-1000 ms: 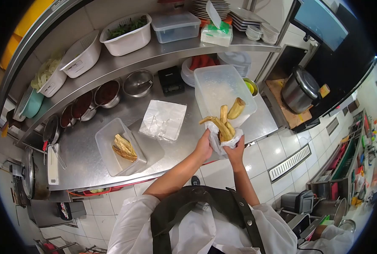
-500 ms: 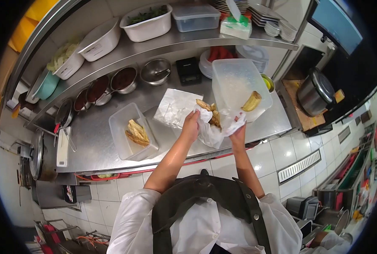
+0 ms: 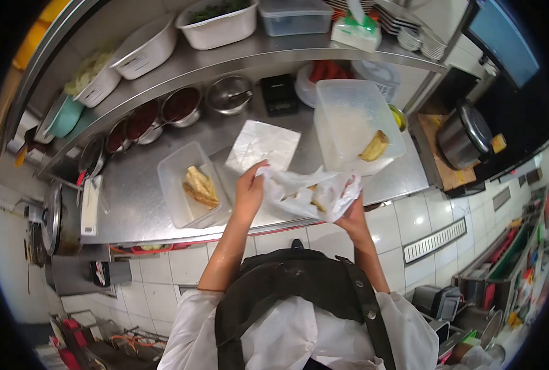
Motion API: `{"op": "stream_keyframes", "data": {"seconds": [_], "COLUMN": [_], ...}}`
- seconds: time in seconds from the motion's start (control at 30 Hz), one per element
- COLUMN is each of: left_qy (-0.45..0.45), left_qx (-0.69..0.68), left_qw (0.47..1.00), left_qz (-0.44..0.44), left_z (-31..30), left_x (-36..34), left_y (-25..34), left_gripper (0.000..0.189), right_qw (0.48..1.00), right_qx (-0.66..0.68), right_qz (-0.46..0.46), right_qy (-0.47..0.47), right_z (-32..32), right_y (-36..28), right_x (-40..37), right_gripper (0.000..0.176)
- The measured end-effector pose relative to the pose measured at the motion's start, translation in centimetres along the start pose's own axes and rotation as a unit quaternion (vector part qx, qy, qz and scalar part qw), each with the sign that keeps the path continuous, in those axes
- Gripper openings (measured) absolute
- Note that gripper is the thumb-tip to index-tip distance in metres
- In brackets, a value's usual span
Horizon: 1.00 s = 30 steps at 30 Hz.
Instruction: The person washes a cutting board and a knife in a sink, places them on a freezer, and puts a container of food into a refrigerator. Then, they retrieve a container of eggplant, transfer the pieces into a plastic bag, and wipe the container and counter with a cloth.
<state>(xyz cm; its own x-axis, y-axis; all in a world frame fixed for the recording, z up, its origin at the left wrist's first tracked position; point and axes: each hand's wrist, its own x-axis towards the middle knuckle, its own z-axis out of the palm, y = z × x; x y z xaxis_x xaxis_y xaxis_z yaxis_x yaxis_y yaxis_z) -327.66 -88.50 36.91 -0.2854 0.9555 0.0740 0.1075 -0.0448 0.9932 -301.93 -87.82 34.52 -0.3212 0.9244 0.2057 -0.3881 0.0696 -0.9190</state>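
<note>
Between my two hands a thin white plastic bag [image 3: 293, 188] is stretched out, with yellow-brown food pieces [image 3: 316, 200] showing inside it. My left hand [image 3: 248, 190] grips the bag's left edge and my right hand [image 3: 352, 214] grips its right side. Just behind the bag lies a square white sheet [image 3: 264, 145] on the steel counter. To the left stands a clear plastic tub [image 3: 169, 196] with similar browned pieces [image 3: 199, 187] in it. At the right, one yellow piece [image 3: 374, 146] rests on a translucent plastic container [image 3: 348, 111].
Metal bowls of dark red sauce [image 3: 180, 106] line the back of the counter, beside a black scale [image 3: 280, 94]. A steel shelf [image 3: 274, 54] above carries white tubs [image 3: 217, 28]. A steel pot [image 3: 462, 135] stands at the right, a white board [image 3: 90, 206] at the left.
My left hand has moved left and pulled the bag out wider. The food pieces that stuck out of its opening are now mostly covered by the plastic.
</note>
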Motion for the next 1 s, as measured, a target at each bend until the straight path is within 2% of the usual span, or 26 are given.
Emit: {"op": "stream_keyframes", "data": {"seconds": [0.03, 0.1, 0.13, 0.17, 0.23, 0.27, 0.37, 0.4, 0.43, 0.47, 0.5, 0.53, 0.6, 0.7, 0.8, 0.83, 0.9, 0.97, 1.0], "left_qy": [0.016, 0.064, 0.056, 0.006, -0.088, -0.118, -0.214, -0.176, -0.156, -0.136, -0.116, -0.088, -0.09, -0.082, -0.056, -0.045, -0.064, -0.057, -0.076], "left_qx": [0.027, 0.037, 0.145, 0.237, 0.417, 0.508, 0.555, 0.561, 0.545, 0.527, 0.506, 0.499, 0.461, 0.386, 0.242, 0.181, 0.139, 0.043, -0.03], "left_qw": [0.999, 0.991, 0.972, 0.956, 0.891, 0.845, 0.79, 0.798, 0.814, 0.831, 0.847, 0.859, 0.88, 0.918, 0.969, 0.982, 0.988, 0.997, 0.988], "left_qz": [0.019, 0.11, 0.174, 0.173, 0.157, 0.119, -0.15, -0.129, -0.125, -0.12, -0.113, -0.078, -0.075, -0.033, 0.005, 0.017, -0.005, -0.006, -0.13], "left_z": [0.3, 1.1, 0.9, 1.3, 2.3, 2.5, 2.2, 1.4, 0.5, 0.0, -0.3, -0.7, -1.6, -2.6, -2.8, -2.7, -2.5, -1.9, -1.7], "left_x": [-0.1, -0.3, -0.4, -0.8, -2.4, -3.0, -3.4, -3.6, -3.9, -3.8, -3.8, -4.2, -4.8, -5.2, -5.0, -4.7, -3.9, -2.6, -2.1], "left_y": [0.2, 1.6, 2.6, 3.7, 5.2, 3.5, 2.2, 0.8, -0.5, -0.2, 0.3, 1.1, 2.3, 4.7, 5.9, 6.2, 5.9, 3.3, 2.9], "left_gripper": [0.035, 0.035, 0.032, 0.032, 0.034, 0.043, 0.044, 0.045, 0.044, 0.044, 0.044, 0.035, 0.03, 0.023, 0.022, 0.023, 0.026, 0.026, 0.025], "right_qw": [1.0, 0.999, 0.999, 0.999, 0.999, 0.999, 0.999, 0.999, 0.999, 1.0, 1.0, 0.999, 0.998, 0.98, 0.992, 0.989, 0.98, 0.959, 0.944], "right_qx": [-0.012, -0.031, -0.025, -0.009, 0.028, 0.033, 0.043, 0.045, 0.047, 0.026, 0.014, 0.0, -0.019, -0.191, -0.116, -0.139, -0.191, -0.253, -0.278], "right_qz": [0.002, 0.007, 0.035, 0.033, 0.037, 0.031, 0.011, 0.005, 0.001, -0.001, 0.015, 0.029, 0.056, 0.044, 0.03, 0.02, -0.005, 0.072, 0.109], "right_qy": [-0.003, -0.013, -0.001, 0.0, -0.004, -0.011, -0.021, -0.012, -0.001, 0.013, 0.016, 0.019, 0.025, 0.007, 0.048, 0.048, 0.051, 0.11, 0.139], "right_z": [-0.1, 0.3, 0.6, 0.8, 1.5, 1.8, 2.2, 2.2, 2.2, 2.1, 2.4, 2.8, 3.0, 2.6, 2.6, 2.4, 1.7, 0.7, 0.1], "right_y": [-0.1, -0.9, -1.5, -2.1, -2.8, -2.8, -2.8, -2.7, -2.6, -2.6, -3.0, -3.8, -4.9, -6.5, -8.0, -8.3, -9.3, -10.0, -10.1], "right_x": [-0.1, -0.1, -0.2, -0.1, -0.1, -0.2, -0.4, -0.5, -0.8, -1.1, -1.5, -1.8, -2.0, -2.3, -2.2, -2.1, -1.7, -1.3, -0.8], "right_gripper": [0.107, 0.105, 0.104, 0.105, 0.105, 0.102, 0.091, 0.086, 0.082, 0.07, 0.069, 0.068, 0.063, 0.058, 0.05, 0.046, 0.038, 0.027, 0.023]}}
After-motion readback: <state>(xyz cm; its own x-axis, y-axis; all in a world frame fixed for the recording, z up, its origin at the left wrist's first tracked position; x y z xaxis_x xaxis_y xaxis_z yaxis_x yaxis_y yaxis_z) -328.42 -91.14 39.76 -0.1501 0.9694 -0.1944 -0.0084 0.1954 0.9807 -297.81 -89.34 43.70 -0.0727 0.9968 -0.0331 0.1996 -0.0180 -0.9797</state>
